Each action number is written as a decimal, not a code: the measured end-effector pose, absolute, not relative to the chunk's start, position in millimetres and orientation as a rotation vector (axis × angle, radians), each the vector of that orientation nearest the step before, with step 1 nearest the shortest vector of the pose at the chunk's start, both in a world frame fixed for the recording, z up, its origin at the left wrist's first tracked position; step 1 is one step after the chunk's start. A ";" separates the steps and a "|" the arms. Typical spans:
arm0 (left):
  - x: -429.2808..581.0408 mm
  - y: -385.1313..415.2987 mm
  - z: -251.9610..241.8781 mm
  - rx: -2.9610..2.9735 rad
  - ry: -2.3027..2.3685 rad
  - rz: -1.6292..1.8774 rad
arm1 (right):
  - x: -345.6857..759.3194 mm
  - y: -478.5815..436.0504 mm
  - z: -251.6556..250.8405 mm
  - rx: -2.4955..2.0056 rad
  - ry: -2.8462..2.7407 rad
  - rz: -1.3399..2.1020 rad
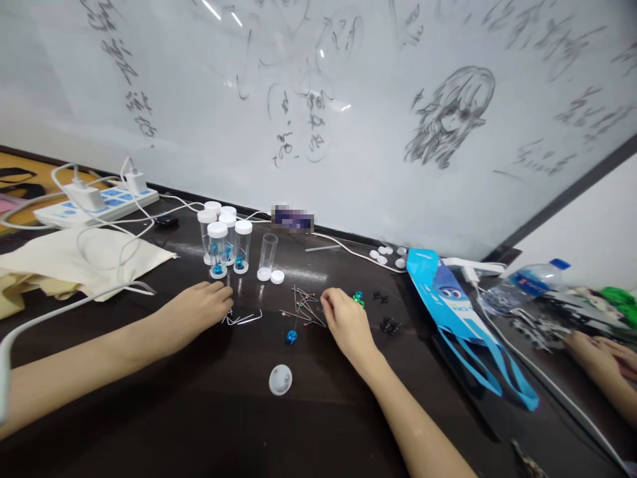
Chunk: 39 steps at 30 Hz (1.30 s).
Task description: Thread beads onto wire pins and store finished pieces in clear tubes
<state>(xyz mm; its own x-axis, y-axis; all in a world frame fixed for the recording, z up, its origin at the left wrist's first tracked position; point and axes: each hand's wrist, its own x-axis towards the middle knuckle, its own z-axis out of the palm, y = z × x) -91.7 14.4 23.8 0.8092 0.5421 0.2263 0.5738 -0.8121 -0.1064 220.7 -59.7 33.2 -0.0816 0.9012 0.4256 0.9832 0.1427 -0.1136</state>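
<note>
Thin silver metal pins (300, 304): scattered mid-scene on a dark brown glossy tabletop (323, 425).
Right hand (343, 320): we hold its fingers curled just beside the pins; whether they grasp anything, we cannot tell.
Left hand (208, 307): our fingers bend down by L-shaped silver metal keys (249, 319), any grip hidden from us.
Small shiny blue piece (291, 337): 1, lying nearer us.
Clear cylindrical plastic tubes (243, 249): 6, white-lidded, standing beyond our left hand.

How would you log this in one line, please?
left hand: by L-shaped rods; right hand: by thin pins; clear tube: uncapped, upright
</note>
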 end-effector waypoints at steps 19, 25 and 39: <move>-64.2 -20.0 66.5 -3.175 -1.170 -0.800 | 208.9 -76.6 33.7 -1.313 -1.949 -0.098; -34.6 -59.8 68.0 -3.526 -1.458 -0.926 | 175.8 -95.6 24.3 -1.014 -1.996 0.416; -38.8 -54.3 62.8 -3.527 -1.478 -0.700 | 172.2 -98.8 30.6 -1.128 -2.059 0.394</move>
